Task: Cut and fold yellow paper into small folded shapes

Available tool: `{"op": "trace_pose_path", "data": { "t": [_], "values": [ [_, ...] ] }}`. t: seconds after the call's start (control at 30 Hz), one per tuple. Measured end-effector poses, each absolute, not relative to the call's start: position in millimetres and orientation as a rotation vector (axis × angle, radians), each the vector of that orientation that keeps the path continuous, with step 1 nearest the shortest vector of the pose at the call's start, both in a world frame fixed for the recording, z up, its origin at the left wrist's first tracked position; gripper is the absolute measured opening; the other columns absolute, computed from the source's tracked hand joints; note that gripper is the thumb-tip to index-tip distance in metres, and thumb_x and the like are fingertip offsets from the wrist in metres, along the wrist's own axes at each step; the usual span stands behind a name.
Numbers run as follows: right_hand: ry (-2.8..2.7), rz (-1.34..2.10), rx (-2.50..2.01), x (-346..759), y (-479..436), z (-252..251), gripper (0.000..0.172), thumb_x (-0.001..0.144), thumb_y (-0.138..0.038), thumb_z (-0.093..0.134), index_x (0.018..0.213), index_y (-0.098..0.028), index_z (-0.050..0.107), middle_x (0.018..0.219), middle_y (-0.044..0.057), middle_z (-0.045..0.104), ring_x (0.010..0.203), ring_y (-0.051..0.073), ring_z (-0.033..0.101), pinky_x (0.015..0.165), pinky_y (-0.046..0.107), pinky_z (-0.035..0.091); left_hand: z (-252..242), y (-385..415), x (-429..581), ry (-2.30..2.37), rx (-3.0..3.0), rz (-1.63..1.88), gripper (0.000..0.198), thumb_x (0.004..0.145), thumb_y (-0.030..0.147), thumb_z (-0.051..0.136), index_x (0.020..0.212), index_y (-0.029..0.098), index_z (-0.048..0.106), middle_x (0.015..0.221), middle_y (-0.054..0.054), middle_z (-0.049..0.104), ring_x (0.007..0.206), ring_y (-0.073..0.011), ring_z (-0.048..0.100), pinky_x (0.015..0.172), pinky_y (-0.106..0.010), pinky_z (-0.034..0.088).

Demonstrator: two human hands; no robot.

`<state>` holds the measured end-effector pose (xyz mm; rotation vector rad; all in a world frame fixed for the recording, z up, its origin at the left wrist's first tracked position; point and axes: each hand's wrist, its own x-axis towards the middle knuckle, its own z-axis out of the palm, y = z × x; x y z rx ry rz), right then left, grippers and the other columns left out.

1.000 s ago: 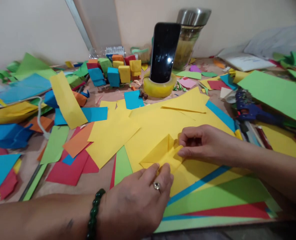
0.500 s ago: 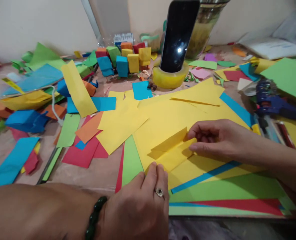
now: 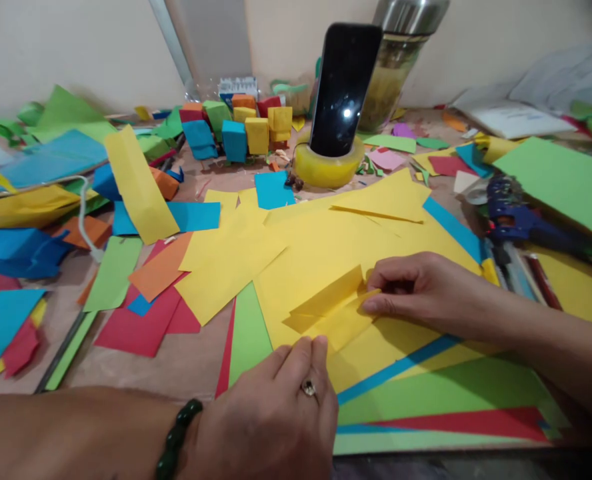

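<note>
A small folded piece of yellow paper (image 3: pixel 343 310) lies over larger yellow sheets (image 3: pixel 306 233), its far flap standing up and its folds opened into a V. My right hand (image 3: pixel 409 290) pinches its right end between thumb and fingers. At the near edge, my left hand (image 3: pixel 281 407) has its fingers closed together with the tips on the paper; its thumb is hidden. A ring and a dark green bead bracelet (image 3: pixel 179 437) are on my left side. Loose yellow pieces (image 3: pixel 236 250) lie to the left of the fold.
Behind stand folded paper blocks (image 3: pixel 235 141) and a phone (image 3: pixel 345 90) propped in a yellow tape roll (image 3: pixel 329 165), with a glass bottle (image 3: pixel 393 73) behind. A blue glue gun (image 3: pixel 519 217) lies right. Coloured paper pieces, including a red one (image 3: pixel 139 330), cover the left.
The view has shifted, so most things appear farther left and slightly lower. Both hands keep the same hold on the folded yellow paper, which looks hardly altered.
</note>
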<state>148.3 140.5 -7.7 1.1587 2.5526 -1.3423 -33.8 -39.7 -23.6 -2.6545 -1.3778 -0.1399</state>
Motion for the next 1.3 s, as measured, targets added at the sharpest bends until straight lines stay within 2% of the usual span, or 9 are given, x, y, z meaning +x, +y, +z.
{"op": "trace_pose_path", "data": {
  "t": [0.3,0.53,0.7,0.8,0.93,1.07,1.2,1.3],
  "values": [
    [2.648,-1.257,1.16,147.4,139.6,-11.9,0.041,0.074,-0.057,0.066,0.063,-0.018,0.066,0.055,0.0,0.059,0.051,0.011,0.047,0.048,0.023,0.035,-23.7,-38.9,-29.8,-1.389,-2.683,-0.078,0.03,0.087,0.017,0.048,0.107,0.008,0.068,0.112,-0.019,0.07,0.097,-0.0249,0.064,0.077,-0.035,0.049],
    [2.634,-1.189,1.172,148.4,139.9,-14.0,0.035,0.077,-0.052,0.065,0.063,-0.02,0.066,0.054,-0.002,0.058,0.051,0.012,0.048,0.048,0.024,0.035,-30.6,-42.2,-31.8,-1.412,-2.66,-0.136,0.027,0.084,0.01,0.053,0.107,0.007,0.067,0.113,-0.019,0.069,0.094,-0.022,0.067,0.079,-0.031,0.051],
    [2.676,-1.133,1.169,149.8,140.0,-15.2,0.03,0.078,-0.048,0.065,0.068,-0.02,0.068,0.056,0.0,0.06,0.05,0.012,0.049,0.047,0.024,0.036,-23.5,-41.8,-29.2,-1.404,-2.684,-0.089,0.024,0.086,0.019,0.056,0.103,0.008,0.069,0.111,-0.018,0.07,0.098,-0.0238,0.066,0.079,-0.032,0.051],
    [2.684,-1.108,1.171,150.0,139.4,-16.2,0.03,0.079,-0.048,0.065,0.069,-0.02,0.068,0.055,0.0,0.06,0.05,0.012,0.049,0.047,0.025,0.036,-21.3,-39.7,-28.7,-1.405,-2.652,-0.12,0.025,0.086,0.018,0.053,0.103,0.007,0.068,0.106,-0.017,0.072,0.094,-0.0238,0.067,0.079,-0.031,0.051],
    [2.682,-1.084,1.198,149.3,138.9,-17.7,0.029,0.078,-0.047,0.065,0.068,-0.02,0.068,0.055,0.0,0.06,0.05,0.012,0.049,0.047,0.025,0.036,-22.7,-34.9,-28.4,-1.48,-2.692,-0.182,0.028,0.09,0.015,0.048,0.11,0.007,0.065,0.096,-0.014,0.072,0.083,-0.0211,0.065,0.068,-0.03,0.05],
    [2.685,-1.084,1.193,148.4,139.4,-17.8,0.029,0.078,-0.047,0.066,0.068,-0.02,0.068,0.056,-0.001,0.06,0.05,0.012,0.049,0.047,0.025,0.035,-24.8,-29.4,-29.3,-1.509,-2.789,-0.171,0.022,0.091,0.022,0.051,0.101,0.01,0.066,0.097,-0.012,0.068,0.075,-0.0187,0.057,0.06,-0.031,0.046],
    [2.691,-1.091,1.187,148.2,138.7,-15.7,0.028,0.079,-0.046,0.066,0.068,-0.02,0.068,0.056,-0.001,0.06,0.05,0.012,0.049,0.048,0.025,0.035,-24.0,-25.7,-31.2,-1.442,-2.842,-0.139,0.018,0.09,0.026,0.057,0.095,0.011,0.067,0.097,-0.01,0.066,0.074,-0.0182,0.054,0.062,-0.032,0.046],
    [2.695,-1.076,1.18,147.8,137.8,-13.9,0.027,0.079,-0.045,0.065,0.068,-0.02,0.069,0.056,-0.001,0.06,0.05,0.011,0.049,0.048,0.024,0.035,-22.5,-25.4,-31.6,-1.462,-2.855,-0.14,0.019,0.088,0.027,0.058,0.093,0.011,0.067,0.1,-0.011,0.067,0.082,-0.0202,0.057,0.067,-0.032,0.047]
  ]
}}
